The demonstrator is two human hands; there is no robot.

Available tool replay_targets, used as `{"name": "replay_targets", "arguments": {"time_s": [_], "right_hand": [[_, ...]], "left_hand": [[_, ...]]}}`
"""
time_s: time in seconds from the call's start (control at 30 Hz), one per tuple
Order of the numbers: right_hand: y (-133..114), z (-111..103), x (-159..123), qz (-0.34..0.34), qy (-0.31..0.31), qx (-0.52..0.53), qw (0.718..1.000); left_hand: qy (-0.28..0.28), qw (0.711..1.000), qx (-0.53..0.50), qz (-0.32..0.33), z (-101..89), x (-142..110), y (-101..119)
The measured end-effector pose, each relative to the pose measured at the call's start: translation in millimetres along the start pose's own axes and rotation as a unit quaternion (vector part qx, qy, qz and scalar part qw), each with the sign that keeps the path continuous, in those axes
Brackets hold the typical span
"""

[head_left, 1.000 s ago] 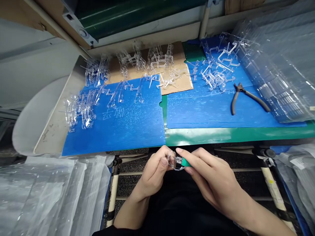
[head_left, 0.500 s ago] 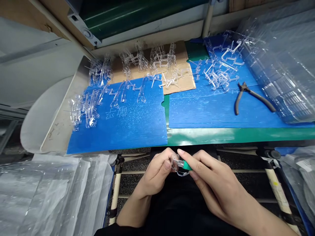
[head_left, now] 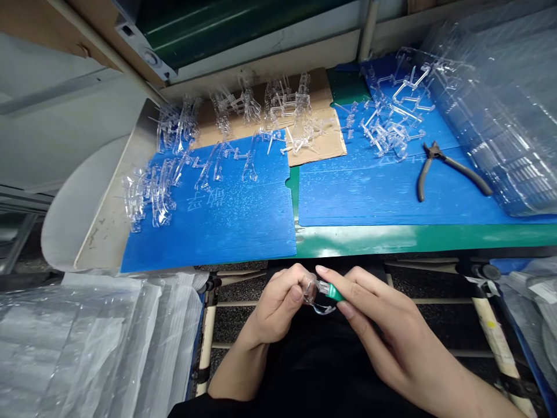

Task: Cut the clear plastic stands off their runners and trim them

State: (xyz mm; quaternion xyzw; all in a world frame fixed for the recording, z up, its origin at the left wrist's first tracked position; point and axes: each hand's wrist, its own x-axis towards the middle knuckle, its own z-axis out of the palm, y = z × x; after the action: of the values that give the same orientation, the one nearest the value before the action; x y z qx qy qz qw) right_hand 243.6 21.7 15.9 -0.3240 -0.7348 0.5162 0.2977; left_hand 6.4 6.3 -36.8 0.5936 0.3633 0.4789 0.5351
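— What is being held in the left hand (head_left: 281,305)?
— A clear plastic piece (head_left: 310,288) is being pinched there, between closed thumb and forefinger, with its curved part being left exposed toward the other hand.
— And in the right hand (head_left: 385,319)?
— A green-handled tool (head_left: 334,292) is being gripped between closed thumb and fingers, its tip being pointed at the piece; contact is being hidden, perhaps, by glare and small size.
— What is being seen beyond the grip?
— Clear parts (head_left: 250,165) are being supported on a blue sheet (head_left: 243,226), ahead and to the left. Pliers (head_left: 435,152) are being supported on another sheet (head_left: 369,203), ahead and to the right, their handles being spread, near clear trays (head_left: 517,145).
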Motion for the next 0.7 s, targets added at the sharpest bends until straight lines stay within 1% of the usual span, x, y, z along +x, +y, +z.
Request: {"name": "replay_targets", "arguments": {"time_s": [0.1, 0.2, 0.27, 0.33, 0.47, 0.6, 0.7], "right_hand": [[1.1, 1.0, -0.2, 0.020, 0.018, -0.009, 1.000], [5.6, 1.1, 2.6, 0.042, 0.075, -0.045, 0.995], [8.3, -0.2, 4.0, 0.053, 0.095, -0.055, 0.993], [8.2, -2.6, 3.4, 0.048, 0.082, -0.049, 0.994], [-2.0, -8.5, -2.0, -0.012, 0.041, -0.043, 0.998], [-13.4, -10.0, -5.9, -0.026, 0.009, -0.113, 0.993], [-15.4, -8.5, -6.2, -0.025, -0.002, -0.145, 0.989]], "left_hand": [[-0.004, 1.000, 0.002, 0.004, 1.0, 2.6, 0.3], [-0.022, 1.000, -0.009, 0.016, 3.1, 4.4, 1.8], [-0.023, 1.000, -0.016, 0.013, 3.9, 4.1, 2.4], [-0.019, 1.000, -0.016, 0.001, 3.2, 3.2, 2.7], [-0.016, 1.000, 0.019, -0.004, -0.5, 2.2, 4.1], [-0.020, 0.999, 0.040, -0.005, -2.1, 3.6, 7.1], [-0.020, 0.998, 0.055, -0.002, -1.4, 4.0, 8.4]]}}
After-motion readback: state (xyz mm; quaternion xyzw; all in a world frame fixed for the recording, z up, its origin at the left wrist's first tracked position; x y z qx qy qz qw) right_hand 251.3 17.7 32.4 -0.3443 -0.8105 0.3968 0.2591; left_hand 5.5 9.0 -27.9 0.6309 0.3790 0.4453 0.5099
